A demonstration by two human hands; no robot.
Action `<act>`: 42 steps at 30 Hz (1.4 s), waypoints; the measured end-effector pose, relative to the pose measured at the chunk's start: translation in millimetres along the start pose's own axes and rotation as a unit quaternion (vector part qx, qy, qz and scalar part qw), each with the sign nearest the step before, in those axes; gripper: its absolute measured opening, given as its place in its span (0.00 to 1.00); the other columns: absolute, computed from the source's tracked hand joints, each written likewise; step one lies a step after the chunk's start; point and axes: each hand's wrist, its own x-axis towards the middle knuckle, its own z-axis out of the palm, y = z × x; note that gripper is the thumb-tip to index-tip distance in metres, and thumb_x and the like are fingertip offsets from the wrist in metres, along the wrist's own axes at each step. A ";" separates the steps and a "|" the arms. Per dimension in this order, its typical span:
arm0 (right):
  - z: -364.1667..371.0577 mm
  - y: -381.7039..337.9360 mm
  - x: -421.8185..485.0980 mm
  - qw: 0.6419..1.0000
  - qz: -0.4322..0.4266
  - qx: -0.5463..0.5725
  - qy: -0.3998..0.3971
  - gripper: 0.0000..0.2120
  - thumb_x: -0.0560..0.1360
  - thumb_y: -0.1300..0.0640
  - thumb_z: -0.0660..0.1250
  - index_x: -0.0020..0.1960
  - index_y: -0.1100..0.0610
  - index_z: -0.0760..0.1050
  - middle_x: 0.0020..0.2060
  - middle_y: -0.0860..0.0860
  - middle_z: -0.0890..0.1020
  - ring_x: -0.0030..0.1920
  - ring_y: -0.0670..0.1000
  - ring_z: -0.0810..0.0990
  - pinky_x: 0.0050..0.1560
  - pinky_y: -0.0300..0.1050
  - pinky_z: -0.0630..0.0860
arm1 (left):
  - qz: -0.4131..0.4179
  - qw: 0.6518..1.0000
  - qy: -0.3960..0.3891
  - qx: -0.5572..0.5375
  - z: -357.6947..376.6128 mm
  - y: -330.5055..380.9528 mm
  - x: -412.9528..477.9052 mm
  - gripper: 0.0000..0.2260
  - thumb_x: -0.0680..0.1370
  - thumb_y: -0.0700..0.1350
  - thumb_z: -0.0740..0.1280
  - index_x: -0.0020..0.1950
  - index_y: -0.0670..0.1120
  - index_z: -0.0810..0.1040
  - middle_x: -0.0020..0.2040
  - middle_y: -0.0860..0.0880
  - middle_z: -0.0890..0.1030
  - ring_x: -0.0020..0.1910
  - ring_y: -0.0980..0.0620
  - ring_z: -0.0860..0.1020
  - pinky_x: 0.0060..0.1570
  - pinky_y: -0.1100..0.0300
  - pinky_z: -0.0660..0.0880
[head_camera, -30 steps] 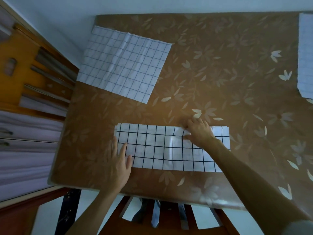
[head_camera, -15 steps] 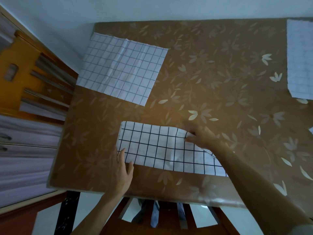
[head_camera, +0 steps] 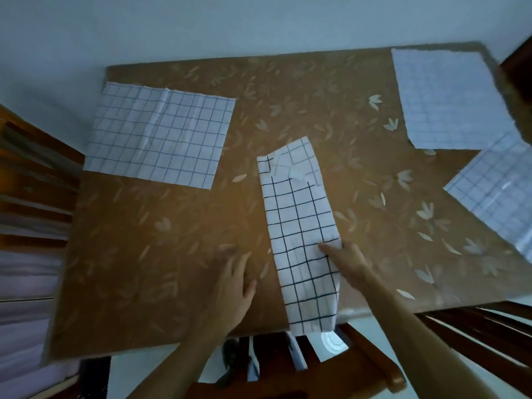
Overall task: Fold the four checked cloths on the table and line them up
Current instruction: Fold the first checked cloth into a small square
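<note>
A white cloth with bold black checks [head_camera: 299, 226], folded into a long strip, lies lengthwise away from me; its near end hangs over the table's front edge and its far end is rumpled. My right hand [head_camera: 348, 260] lies on the strip's right edge, index finger stretched over the fabric. My left hand [head_camera: 234, 283] hovers flat and blurred over the bare table just left of the strip. Three more checked cloths lie unfolded: one at far left [head_camera: 158, 136], one at far right [head_camera: 449, 99], one at the right edge [head_camera: 498, 194].
The brown table [head_camera: 144, 254] has a leaf-patterned cover. A wooden chair [head_camera: 331, 370] stands under the front edge, another chair [head_camera: 489, 341] at near right. Wooden furniture [head_camera: 28, 197] lines the left side. A pale wall runs behind.
The folded strip has swung from lying crosswise to pointing away from me. My left hand has come off the cloth. The view has shifted, showing two more cloths at right.
</note>
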 end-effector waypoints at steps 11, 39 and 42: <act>55.3 30.1 -58.8 0.971 0.099 0.216 0.022 0.09 0.76 0.65 0.70 0.55 0.66 0.77 0.47 0.61 0.85 0.47 0.60 0.85 0.46 0.53 0.83 | 0.284 0.947 -0.032 0.148 2.5 -22.3 -49.7 0.41 0.60 0.40 0.82 0.70 0.52 0.71 0.71 0.51 0.72 0.70 0.51 0.67 0.64 0.59 0.71; 18.5 66.4 -113.1 0.925 -0.179 -0.336 -0.003 0.11 0.78 0.60 0.66 0.58 0.52 0.83 0.55 0.50 0.83 0.52 0.48 0.80 0.52 0.40 0.79 | 0.272 0.954 -0.077 0.102 -24.5 -38.3 -39.6 0.16 0.79 0.39 0.67 0.64 0.53 0.81 0.62 0.58 0.80 0.65 0.59 0.74 0.52 0.61 0.78; 15.3 67.4 -107.4 0.911 -0.147 -0.384 -0.001 0.15 0.78 0.61 0.68 0.63 0.54 0.79 0.62 0.53 0.78 0.59 0.52 0.77 0.56 0.39 0.74 | 0.317 0.934 -0.089 0.138 -22.3 -40.8 -38.4 0.21 0.70 0.39 0.77 0.61 0.52 0.82 0.60 0.58 0.82 0.63 0.57 0.76 0.48 0.59 0.81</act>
